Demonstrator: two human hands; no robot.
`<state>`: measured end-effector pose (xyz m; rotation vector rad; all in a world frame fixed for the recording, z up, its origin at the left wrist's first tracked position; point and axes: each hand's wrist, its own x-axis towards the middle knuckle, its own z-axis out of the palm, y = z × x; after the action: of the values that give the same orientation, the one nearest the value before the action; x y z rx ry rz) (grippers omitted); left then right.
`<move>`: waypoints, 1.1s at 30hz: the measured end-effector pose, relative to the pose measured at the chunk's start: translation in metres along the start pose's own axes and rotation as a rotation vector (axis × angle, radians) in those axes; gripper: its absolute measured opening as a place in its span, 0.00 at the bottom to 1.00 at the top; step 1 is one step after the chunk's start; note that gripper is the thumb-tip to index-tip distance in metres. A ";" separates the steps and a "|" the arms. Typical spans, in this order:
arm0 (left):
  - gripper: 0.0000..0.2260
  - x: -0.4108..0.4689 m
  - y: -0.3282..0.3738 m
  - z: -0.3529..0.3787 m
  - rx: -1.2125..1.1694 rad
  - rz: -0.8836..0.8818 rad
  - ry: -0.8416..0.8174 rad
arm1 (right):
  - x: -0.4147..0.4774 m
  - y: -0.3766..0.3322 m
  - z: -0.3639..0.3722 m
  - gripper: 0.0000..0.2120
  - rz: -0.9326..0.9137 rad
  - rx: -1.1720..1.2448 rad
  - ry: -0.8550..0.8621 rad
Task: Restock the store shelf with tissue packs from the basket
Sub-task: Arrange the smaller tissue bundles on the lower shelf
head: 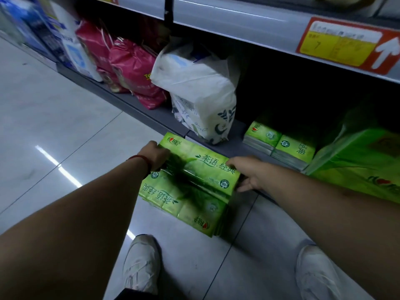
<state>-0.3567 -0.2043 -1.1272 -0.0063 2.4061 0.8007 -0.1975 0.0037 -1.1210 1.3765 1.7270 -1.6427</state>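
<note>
A green tissue pack [201, 164] is held between both hands just in front of the bottom shelf's edge [242, 148]. My left hand [154, 155] grips its left end and my right hand [249, 173] grips its right end, fingers curled under it. Beneath it, more green tissue packs [184, 204] lie stacked on the floor. Two green packs [279, 144] lie on the bottom shelf, to the right of a white bag. No basket is in view.
A white plastic bag of tissues [201, 92] stands on the shelf, with pink bags [129, 68] and blue-white packs [65, 42] further left. A large green bundle [357, 165] fills the shelf's right end. A yellow price tag [339, 44] hangs above. My shoes [140, 267] stand on tiled floor.
</note>
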 end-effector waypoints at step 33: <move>0.22 -0.337 -0.038 -0.165 -1.557 0.410 0.078 | -0.312 -0.011 0.004 0.49 -0.884 0.632 -0.179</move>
<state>-0.1616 -0.3844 -0.8594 -0.1570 1.2526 2.6170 -0.0695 -0.1157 -0.8629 0.5963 1.9117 -2.8656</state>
